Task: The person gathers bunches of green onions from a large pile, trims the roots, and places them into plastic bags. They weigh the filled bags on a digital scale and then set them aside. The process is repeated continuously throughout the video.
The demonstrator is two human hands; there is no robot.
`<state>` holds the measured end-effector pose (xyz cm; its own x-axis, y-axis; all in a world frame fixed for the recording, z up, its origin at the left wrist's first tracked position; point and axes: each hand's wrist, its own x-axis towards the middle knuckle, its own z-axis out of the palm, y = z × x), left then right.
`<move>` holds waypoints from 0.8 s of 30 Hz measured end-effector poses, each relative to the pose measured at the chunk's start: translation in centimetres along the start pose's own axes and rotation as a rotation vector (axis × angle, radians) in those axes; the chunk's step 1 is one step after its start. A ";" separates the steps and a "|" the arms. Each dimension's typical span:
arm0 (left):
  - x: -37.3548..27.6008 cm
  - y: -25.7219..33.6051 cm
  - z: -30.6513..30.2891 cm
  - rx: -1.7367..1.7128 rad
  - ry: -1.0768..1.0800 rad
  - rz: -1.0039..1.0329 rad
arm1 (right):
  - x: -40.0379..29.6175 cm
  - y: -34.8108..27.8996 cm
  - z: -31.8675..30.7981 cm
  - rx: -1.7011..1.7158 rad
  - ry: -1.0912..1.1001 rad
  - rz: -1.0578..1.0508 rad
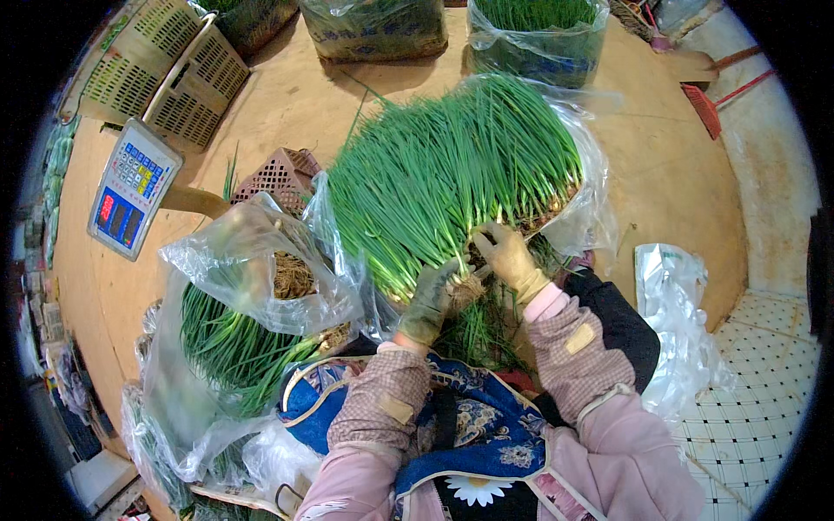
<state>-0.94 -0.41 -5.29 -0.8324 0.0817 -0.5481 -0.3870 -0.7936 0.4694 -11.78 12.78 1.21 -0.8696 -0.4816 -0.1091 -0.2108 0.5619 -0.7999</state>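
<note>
A broad heap of green spring onions (443,156) lies before me, roots towards me and to the right. My left hand (427,303), in a stained work glove, is closed around the lower stems of a small bunch with a clump of brown roots (466,291). Just to its right, my right hand (508,257) wears a yellowish glove. Its curled finger and thumb touch the white stem ends at the heap's near edge; whether they pinch any stalk is unclear. Loose green trimmings (479,332) lie below my hands.
On the left are a digital scale (135,189), a brown plastic crate (277,176), pale baskets (195,84) and an open plastic bag of spring onions (241,338). Filled bags (537,49) stand at the back. Clear plastic bags (671,312) and a red dustpan (702,109) are at right.
</note>
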 end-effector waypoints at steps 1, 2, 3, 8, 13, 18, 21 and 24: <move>-0.1 -0.3 0.1 0.123 0.093 0.045 | -0.4 -1.8 0.1 0.123 0.034 0.073; -0.3 -0.4 0.8 0.251 0.182 0.089 | -0.8 -3.5 0.1 0.126 0.110 -0.065; -1.1 0.0 3.4 0.233 0.210 0.107 | -1.1 -4.1 -0.4 0.005 0.035 0.013; -3.4 2.2 6.5 0.600 0.289 0.077 | -1.0 -4.6 -0.7 -0.184 -0.058 -0.015; -3.1 1.0 4.9 0.876 0.371 0.147 | -1.3 -5.1 -0.4 -0.133 0.008 -0.084; -4.5 0.5 5.7 0.439 0.170 0.248 | -2.4 -4.6 -0.4 0.288 -0.098 0.064; -4.5 1.2 5.1 0.546 0.321 0.079 | -2.8 -4.6 -0.7 0.734 -0.195 0.210; -4.9 1.3 4.4 0.555 0.379 0.007 | -3.3 -3.8 -3.1 0.883 -0.163 0.255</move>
<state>0.90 0.86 1.08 -0.6780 -0.2193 -0.7015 -0.6131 -0.3578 0.7044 -9.47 14.33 6.41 -0.7556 -0.5400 -0.3709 0.4514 -0.0189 -0.8921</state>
